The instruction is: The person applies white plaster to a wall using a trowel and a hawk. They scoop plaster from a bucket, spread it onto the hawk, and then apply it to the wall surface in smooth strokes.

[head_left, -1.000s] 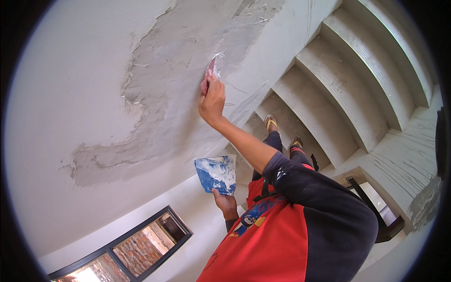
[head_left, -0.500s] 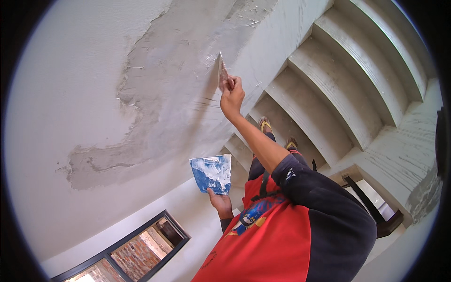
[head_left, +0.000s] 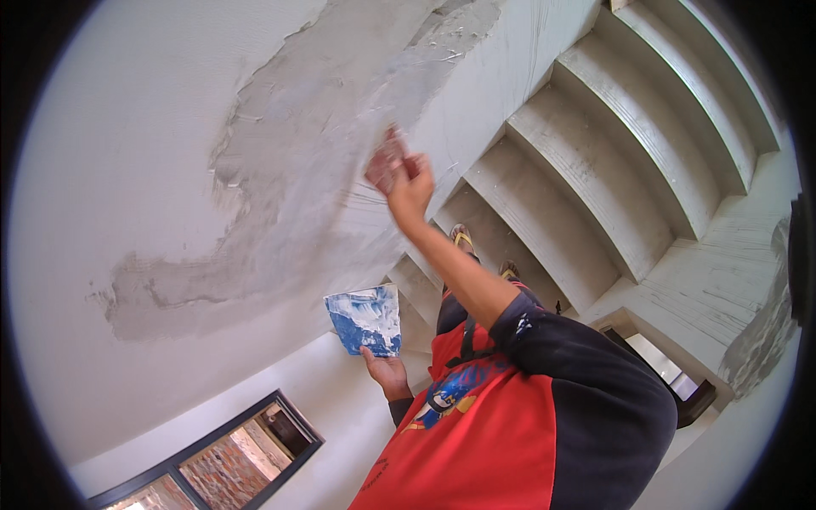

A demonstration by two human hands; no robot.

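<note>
My left hand (head_left: 387,374) grips the lower edge of a blue flat putty board (head_left: 365,327), thumb on its face. White putty is smeared over much of the board. Farther up, my right hand (head_left: 410,191) is closed on a reddish-brown flat putty spreader (head_left: 388,160), its face streaked with white. The spreader is slightly blurred and sits in front of a grey coated patch (head_left: 297,144) on the white wall; whether it touches the wall I cannot tell.
Concrete stairs (head_left: 586,161) run along the wall's right side, and my sandalled feet (head_left: 461,238) stand on one step. A dark-framed window (head_left: 229,459) is at lower left. At right is an opening with a dark frame (head_left: 671,370).
My right hand has drawn the spreader down and left from the grey patch and turned its broad face into view. My left hand still holds the board; the whole view has shifted a little.
</note>
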